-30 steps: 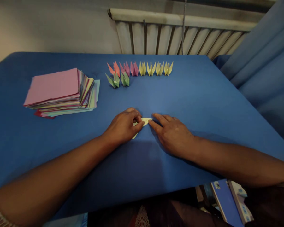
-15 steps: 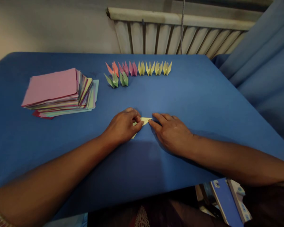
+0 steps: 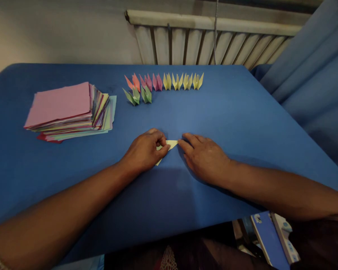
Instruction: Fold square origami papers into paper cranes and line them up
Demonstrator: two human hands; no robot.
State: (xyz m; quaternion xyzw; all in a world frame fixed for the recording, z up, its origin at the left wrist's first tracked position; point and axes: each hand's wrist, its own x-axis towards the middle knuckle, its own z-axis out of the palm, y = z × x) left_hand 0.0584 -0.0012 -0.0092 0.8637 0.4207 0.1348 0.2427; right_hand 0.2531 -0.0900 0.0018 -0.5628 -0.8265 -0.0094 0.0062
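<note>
A small pale yellow folded paper (image 3: 171, 144) lies on the blue table (image 3: 236, 112) between my hands. My left hand (image 3: 145, 150) is curled over its left part, thumb and fingers pinched on it. My right hand (image 3: 204, 157) lies flat beside it, fingers stretched out, fingertips touching the paper's right tip. Most of the paper is hidden under my left hand.
A stack of coloured paper sheets (image 3: 69, 110) sits at the left, pink on top. A row of folded paper pieces (image 3: 163, 82) in orange, pink, green and yellow stands at the far middle. A radiator (image 3: 208, 43) is behind the table, a blue curtain (image 3: 315, 75) at right.
Hardly anything moved. My right fingertips slid slightly along the paper's right tip; the view shifted a little.
</note>
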